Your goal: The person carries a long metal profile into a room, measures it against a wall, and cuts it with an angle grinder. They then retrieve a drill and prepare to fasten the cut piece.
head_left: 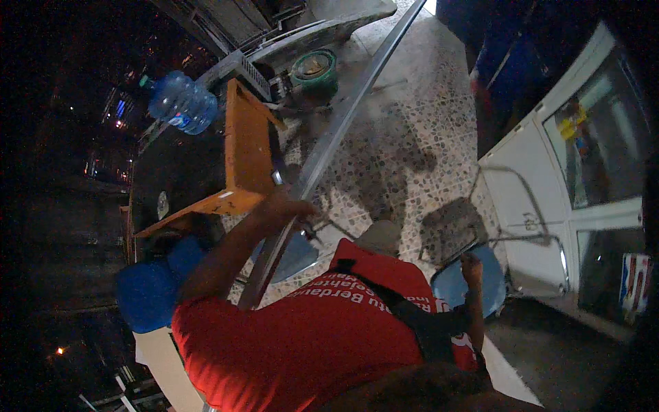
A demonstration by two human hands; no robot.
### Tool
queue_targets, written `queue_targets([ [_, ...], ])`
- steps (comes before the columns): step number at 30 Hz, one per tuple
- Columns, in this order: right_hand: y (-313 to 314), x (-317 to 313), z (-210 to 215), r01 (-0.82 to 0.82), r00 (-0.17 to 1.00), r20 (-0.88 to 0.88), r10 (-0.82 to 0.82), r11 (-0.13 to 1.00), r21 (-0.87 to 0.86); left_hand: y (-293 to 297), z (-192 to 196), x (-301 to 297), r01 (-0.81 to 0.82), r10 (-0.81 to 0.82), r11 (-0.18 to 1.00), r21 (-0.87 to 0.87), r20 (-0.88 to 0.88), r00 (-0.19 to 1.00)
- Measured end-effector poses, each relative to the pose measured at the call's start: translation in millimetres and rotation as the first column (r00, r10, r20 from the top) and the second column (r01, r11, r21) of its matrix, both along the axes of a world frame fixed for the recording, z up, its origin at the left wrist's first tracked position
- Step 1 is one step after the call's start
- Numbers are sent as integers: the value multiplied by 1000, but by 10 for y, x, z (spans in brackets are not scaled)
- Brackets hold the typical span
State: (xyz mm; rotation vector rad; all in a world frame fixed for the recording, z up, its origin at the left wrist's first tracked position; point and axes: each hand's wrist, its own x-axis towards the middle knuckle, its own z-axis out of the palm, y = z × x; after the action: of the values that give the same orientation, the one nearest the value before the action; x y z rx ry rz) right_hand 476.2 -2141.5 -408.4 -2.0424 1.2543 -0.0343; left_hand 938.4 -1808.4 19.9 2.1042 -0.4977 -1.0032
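My left hand (292, 208) is wrapped around a long, straight grey metal bar (349, 112). The bar slants from the far top of the view down to beside my red shirt. My right hand (471, 268) is lowered at my right side, over the round blue seat (491, 278) of a metal-framed chair. Its fingers are too dim and small to make out. Just below my left hand, behind the bar, lies another blue seat (296, 259).
An orange wooden table (248, 151) stands left of the bar, near a large blue water bottle (184, 103). A green bucket (317, 74) sits farther off on the speckled floor (439, 123). White-framed glass doors (535, 161) are at right; blue chairs (147, 292) at left.
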Motion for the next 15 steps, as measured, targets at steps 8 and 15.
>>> queue_targets([
  [8, -2091, 1641, 163, -247, 969, -26, 247, 945, -213, -1833, 153, 1195, 28, -25, 975, 222, -16, 1000],
  [15, -3319, 2417, 95, -92, 986, -133, 101, 993, 72, -3057, 197, 2463, -4, -52, 943, 333, 159, 986],
])
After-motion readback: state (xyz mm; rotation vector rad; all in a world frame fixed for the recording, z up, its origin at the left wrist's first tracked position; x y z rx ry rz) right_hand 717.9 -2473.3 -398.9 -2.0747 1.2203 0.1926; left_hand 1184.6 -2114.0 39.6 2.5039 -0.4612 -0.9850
